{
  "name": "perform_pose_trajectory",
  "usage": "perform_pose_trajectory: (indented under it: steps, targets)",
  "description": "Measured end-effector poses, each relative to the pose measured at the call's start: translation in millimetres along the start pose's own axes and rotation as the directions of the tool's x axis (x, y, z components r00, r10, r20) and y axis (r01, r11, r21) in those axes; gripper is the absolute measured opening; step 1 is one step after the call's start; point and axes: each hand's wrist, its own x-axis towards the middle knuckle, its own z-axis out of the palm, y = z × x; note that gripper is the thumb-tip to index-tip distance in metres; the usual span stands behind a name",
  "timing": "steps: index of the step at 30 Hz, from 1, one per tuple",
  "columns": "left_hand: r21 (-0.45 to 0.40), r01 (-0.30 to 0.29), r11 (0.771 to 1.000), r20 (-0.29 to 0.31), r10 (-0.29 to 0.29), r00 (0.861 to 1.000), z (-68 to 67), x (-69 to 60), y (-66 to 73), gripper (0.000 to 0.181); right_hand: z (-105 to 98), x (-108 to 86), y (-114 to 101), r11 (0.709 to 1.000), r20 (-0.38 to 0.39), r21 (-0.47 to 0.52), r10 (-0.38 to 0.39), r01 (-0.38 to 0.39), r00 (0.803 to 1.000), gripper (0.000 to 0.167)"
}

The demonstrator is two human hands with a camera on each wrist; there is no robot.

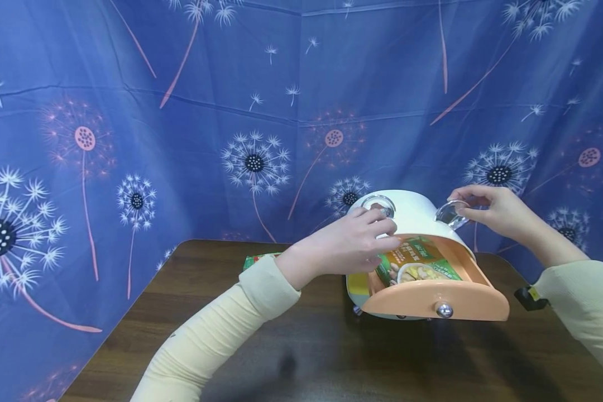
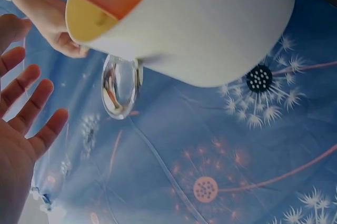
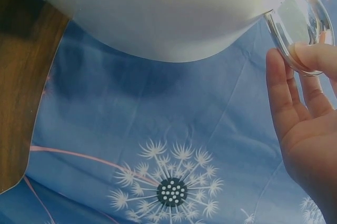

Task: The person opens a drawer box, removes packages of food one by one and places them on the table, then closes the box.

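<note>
A white rounded storage box stands on the table with its orange drawer pulled out. Inside the drawer lies a green and orange food packet. My right hand pinches the rim of the round, shiny right-side mirror between thumb and fingers. The matching left-side mirror sticks out from the box's other side. My left hand hovers in front of that mirror and beside the drawer. In the left wrist view its fingers are spread apart, with nothing in them.
A green packet lies on the brown wooden table, partly hidden behind my left forearm. A blue dandelion-print cloth hangs around the table's back and left. A silver knob projects from the drawer front.
</note>
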Motion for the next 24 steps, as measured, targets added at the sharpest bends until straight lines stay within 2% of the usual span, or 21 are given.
perform_pose_trajectory:
  steps: [8,16,24]
  targets:
    - [0.018,-0.06,0.998,0.047,0.059,0.997,6.5,12.0,8.1,0.024,-0.5,0.6,-0.7,1.0,0.006,-0.001,-0.003,0.003,1.0,0.035]
    - [0.016,-0.065,0.998,0.183,0.061,0.981,7.3,21.1,14.9,0.033,-1.3,0.8,-1.4,1.0,0.017,0.006,0.007,-0.007,1.0,0.038]
    - [-0.032,-0.063,0.998,0.226,0.068,0.972,8.5,25.8,18.3,0.038,-0.8,-0.1,-0.6,1.0,0.007,-0.005,0.011,-0.011,1.0,0.037]
